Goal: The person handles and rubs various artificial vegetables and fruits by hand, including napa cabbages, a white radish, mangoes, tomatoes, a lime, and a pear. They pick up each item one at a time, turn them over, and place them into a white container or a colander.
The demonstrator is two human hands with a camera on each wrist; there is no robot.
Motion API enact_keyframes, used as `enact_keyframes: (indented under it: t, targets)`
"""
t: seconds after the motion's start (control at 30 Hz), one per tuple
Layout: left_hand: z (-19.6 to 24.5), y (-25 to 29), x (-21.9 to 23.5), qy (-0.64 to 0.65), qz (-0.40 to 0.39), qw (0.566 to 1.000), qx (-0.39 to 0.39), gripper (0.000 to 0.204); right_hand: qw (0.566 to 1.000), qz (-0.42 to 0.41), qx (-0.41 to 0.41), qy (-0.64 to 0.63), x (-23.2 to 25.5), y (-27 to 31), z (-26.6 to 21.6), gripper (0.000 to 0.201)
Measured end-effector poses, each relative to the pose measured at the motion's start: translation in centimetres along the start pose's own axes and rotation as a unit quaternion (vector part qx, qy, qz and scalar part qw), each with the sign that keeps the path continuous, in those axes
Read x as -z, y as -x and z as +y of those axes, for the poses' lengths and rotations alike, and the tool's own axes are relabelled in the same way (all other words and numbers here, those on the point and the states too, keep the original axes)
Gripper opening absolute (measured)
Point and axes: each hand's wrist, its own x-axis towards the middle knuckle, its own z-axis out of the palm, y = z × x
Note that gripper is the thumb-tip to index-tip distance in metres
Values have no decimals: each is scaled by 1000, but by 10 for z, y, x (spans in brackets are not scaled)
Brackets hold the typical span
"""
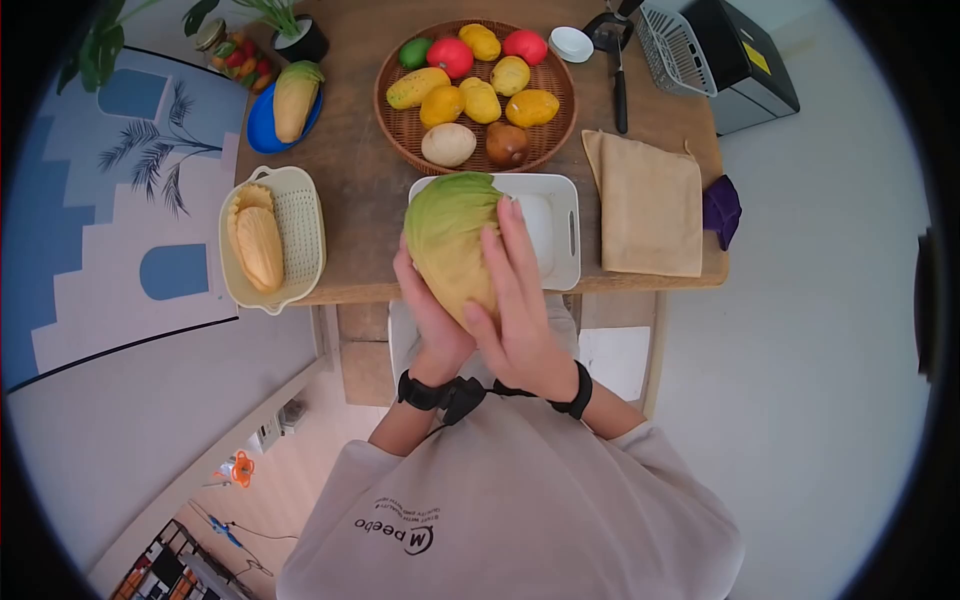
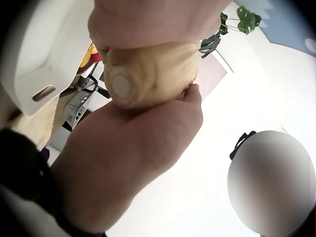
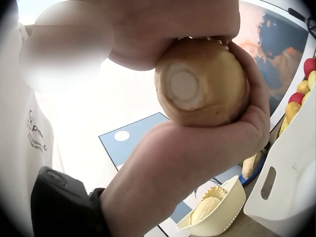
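Note:
A napa cabbage, green at the leafy top and pale yellow lower down, is held between both hands above the front of the table. My left hand grips its left side and underside. My right hand holds its right side, the fingers reaching up toward the leafy end. In the right wrist view, the round pale cut stem of the cabbage shows, with the left hand wrapped round it. The left wrist view shows the same cabbage base between the palms. Behind it stands a white basin, partly hidden.
A wicker tray of fruit and vegetables stands behind the basin. To the left are a cream basket with a yellow cabbage and a blue plate with another cabbage. A folded tan cloth and a knife lie to the right.

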Motion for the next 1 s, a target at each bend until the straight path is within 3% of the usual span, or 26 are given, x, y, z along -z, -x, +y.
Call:
enact_keyframes:
  t: [0.13, 0.27, 0.4, 0.53, 0.6, 0.63, 0.7, 0.77, 0.83, 0.93, 1.0]
  targets:
    - [3, -5, 0, -9, -32, 999, -22, 62, 1000, 4, -4, -14, -3, 1, 3, 66]
    - [-2, 5, -2, -170, -70, 979, -93, 62, 999, 23, -12, 23, 4, -16, 2, 68]
    - [1, -7, 3, -72, -50, 995, -45, 63, 990, -36, 29, 135, -2, 7, -2, 68]
    - [-4, -8, 8, 71, -81, 993, 39, 64, 998, 29, -20, 51, 9, -17, 6, 66]
    - [-5, -7, 6, 49, -63, 996, 29, 62, 997, 50, -18, 55, 9, -21, 7, 65]
    - [-6, -7, 6, 39, -55, 997, 25, 61, 996, 22, 9, 86, 7, -15, 4, 65]
    - [-15, -8, 25, -99, -78, 990, -58, 64, 986, -37, 62, 147, -2, 5, -6, 65]
    - [-13, -9, 23, -82, -85, 992, -51, 65, 992, -17, 37, 118, 7, -3, -2, 63]
    - [-11, -8, 17, 90, -75, 992, 48, 64, 995, 1, 18, 95, 15, -11, 1, 62]
    - [-12, -7, 13, 37, -38, 998, 26, 64, 995, 3, 33, 98, 15, -12, 1, 63]
    - [-18, -11, 28, 43, -108, 993, 7, 65, 988, -41, 76, 128, 4, 6, -2, 67]
